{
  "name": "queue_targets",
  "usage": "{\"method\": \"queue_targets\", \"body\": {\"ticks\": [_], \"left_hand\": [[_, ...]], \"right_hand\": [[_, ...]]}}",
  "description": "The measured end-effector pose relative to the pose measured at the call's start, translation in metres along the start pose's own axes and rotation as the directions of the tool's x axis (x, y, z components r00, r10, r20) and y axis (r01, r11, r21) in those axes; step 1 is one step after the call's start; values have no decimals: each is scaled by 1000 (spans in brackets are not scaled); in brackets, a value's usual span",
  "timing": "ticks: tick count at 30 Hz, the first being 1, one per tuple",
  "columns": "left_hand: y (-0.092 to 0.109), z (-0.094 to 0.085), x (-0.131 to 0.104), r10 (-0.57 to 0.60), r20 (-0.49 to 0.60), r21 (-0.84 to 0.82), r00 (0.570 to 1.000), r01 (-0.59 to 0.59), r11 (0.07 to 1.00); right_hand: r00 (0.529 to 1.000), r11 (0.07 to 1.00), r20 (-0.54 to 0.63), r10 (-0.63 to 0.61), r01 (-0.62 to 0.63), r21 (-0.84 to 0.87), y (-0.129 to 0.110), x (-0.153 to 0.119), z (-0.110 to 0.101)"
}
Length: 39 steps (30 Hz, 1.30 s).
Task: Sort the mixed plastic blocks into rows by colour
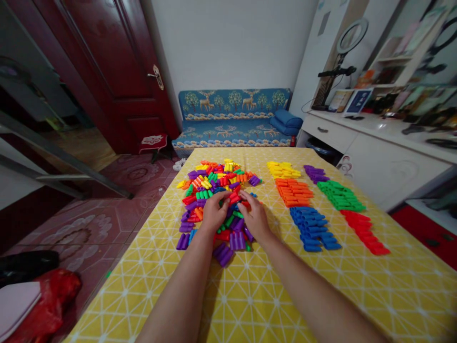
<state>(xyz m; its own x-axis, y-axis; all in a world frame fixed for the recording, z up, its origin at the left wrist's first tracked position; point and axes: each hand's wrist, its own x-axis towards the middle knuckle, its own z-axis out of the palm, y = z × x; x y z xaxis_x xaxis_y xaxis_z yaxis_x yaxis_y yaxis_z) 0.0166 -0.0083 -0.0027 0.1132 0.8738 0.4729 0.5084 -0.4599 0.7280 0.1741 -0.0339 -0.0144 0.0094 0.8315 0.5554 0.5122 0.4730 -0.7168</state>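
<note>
A mixed pile of plastic tube-shaped building pieces (203, 194) in several colours lies on the table. Over its middle, my left hand (215, 212) and my right hand (254, 216) come close together, fingers curled inward. Between the fingertips is a red plastic tube piece (234, 195), with my left fingers at one end and my right fingers at the other. Purple pieces (237, 240) lie just below the hands. To the right are sorted groups: yellow pieces (283, 170), orange pieces (293, 192), blue pieces (312, 226), purple pieces (316, 174), green pieces (342, 195) and red pieces (364, 231).
A yellow patterned cloth (250, 300) covers the table. Behind it stands a blue sofa (228, 131). A white dresser (400, 152) is on the right, a dark red door (103, 62) at the back left, and a red bag (53, 300) on the left.
</note>
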Motion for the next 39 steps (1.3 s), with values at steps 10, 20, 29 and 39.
{"method": "queue_targets", "body": {"ticks": [10,20,29,39], "left_hand": [[9,3,-2,65,122,-312,990,-24,950],[8,2,0,-18,157,-543,987,102,834],[5,1,0,55,167,-364,984,10,932],[6,2,-1,47,139,-216,989,-16,976]], "right_hand": [[972,915,-135,192,-127,382,-4,-8,-3],[987,944,-130,-100,135,300,-12,-7,-10],[966,975,-168,-195,209,74,-17,-11,-11],[987,991,-159,-16,37,132,-26,-15,-28]]}}
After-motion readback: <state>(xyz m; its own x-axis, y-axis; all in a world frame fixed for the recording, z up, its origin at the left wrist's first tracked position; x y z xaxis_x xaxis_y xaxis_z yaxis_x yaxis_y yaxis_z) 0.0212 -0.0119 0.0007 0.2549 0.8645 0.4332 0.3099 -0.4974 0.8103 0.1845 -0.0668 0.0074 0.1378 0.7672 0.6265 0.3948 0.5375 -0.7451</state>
